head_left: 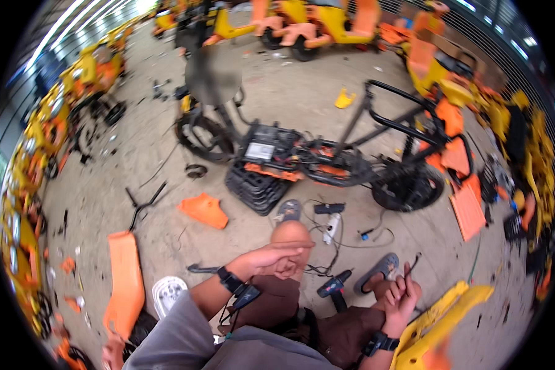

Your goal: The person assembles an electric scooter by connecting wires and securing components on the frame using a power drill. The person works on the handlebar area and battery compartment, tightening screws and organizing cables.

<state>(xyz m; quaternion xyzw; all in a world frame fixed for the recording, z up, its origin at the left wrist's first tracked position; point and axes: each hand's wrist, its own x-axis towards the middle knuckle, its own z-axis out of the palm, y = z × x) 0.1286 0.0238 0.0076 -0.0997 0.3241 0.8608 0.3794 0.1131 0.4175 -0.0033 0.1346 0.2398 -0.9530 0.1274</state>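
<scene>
My left hand point(283, 259) is over my bent knee, its index finger stretched out and the other fingers loosely curled, with nothing visible in it. My right hand point(399, 296) is raised at the lower right, fingers pinched around a thin black piece with a bent tip point(417, 261); its exact kind is unclear. Between my legs a cordless drill point(334, 285) lies on the floor. Ahead of me stands a stripped scooter frame point(351, 161), its black battery-like box point(266, 148) exposed, propped on a stack of black crates point(256, 190).
A white power strip point(332, 228) and loose cables lie near my feet. Orange panels point(126, 277) lie at left, a yellow panel point(444, 324) beside my right arm. Another person's hand point(113, 351) shows at lower left. Yellow-orange scooters point(327, 24) line the back and sides.
</scene>
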